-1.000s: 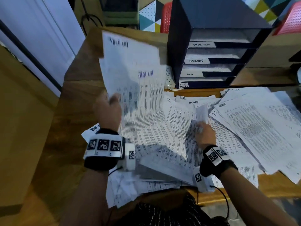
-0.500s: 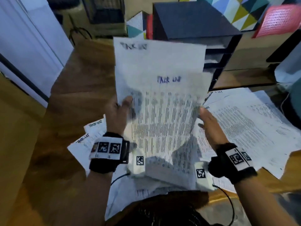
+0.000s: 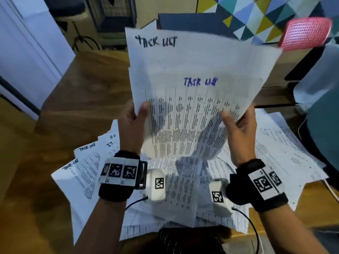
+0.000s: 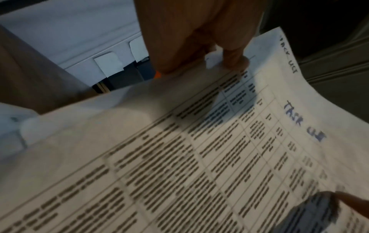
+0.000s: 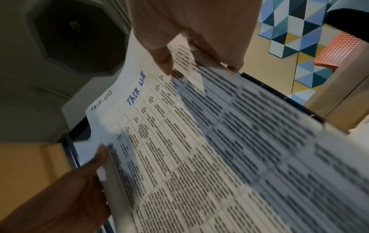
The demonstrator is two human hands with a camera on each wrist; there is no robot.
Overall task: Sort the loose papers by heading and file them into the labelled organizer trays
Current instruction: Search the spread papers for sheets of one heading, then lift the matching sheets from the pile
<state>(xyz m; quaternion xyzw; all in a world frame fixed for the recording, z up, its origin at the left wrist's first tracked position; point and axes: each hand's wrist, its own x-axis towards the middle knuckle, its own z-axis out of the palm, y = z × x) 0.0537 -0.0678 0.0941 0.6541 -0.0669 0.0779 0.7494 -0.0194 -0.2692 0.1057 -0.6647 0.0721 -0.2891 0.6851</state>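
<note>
Both grips closed on one raised sheaf: left hand (image 3: 132, 123) pinches the left edge of the TASK LIST sheets (image 3: 192, 99), thumb on the front; right hand (image 3: 240, 131) pinches the right edge likewise. Sheaf held above the loose papers (image 3: 286, 143) spread over the tabletop (image 3: 77, 99). Organizer (image 3: 190, 22) mostly hidden behind the sheaf

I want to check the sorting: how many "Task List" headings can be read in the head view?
4: two on the white printed sheets held up, black above blue; two on loose sheets left, and. More may be hidden.
</note>
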